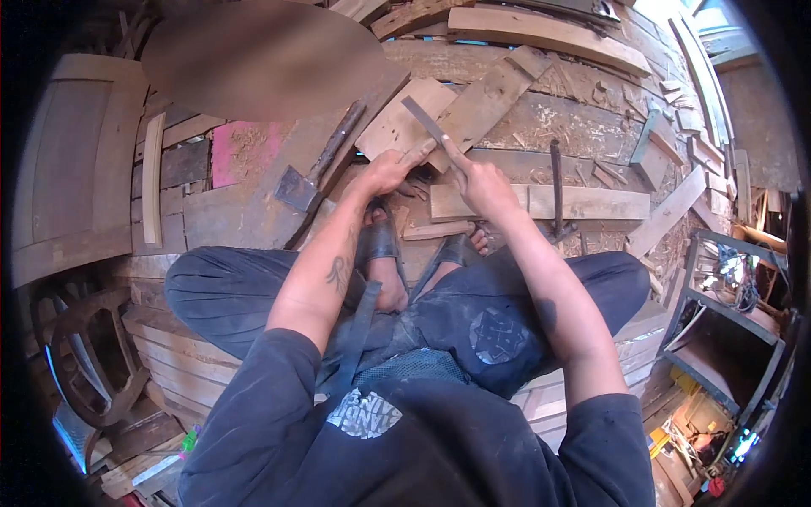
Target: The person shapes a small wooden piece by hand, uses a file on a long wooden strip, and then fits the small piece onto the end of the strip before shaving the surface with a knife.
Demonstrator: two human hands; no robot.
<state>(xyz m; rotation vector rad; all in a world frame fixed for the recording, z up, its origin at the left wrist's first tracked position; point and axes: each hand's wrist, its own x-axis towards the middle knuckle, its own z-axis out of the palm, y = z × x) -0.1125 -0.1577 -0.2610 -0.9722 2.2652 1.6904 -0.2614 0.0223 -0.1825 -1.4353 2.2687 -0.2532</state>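
Note:
A flat metal tool, like a file or chisel, slants across light wooden boards at the centre. My right hand is closed around its lower end, with the index finger stretched along it. My left hand lies at the near edge of a short board, its fingers pointing toward the tool's lower part; whether they press on the board or hold something I cannot make out. A longer board runs up to the right beside the short one.
An axe with a dark handle lies left of my hands. A hammer rests on a plank at the right. Wood offcuts and shavings are scattered at the upper right. My sandalled feet are just below the boards.

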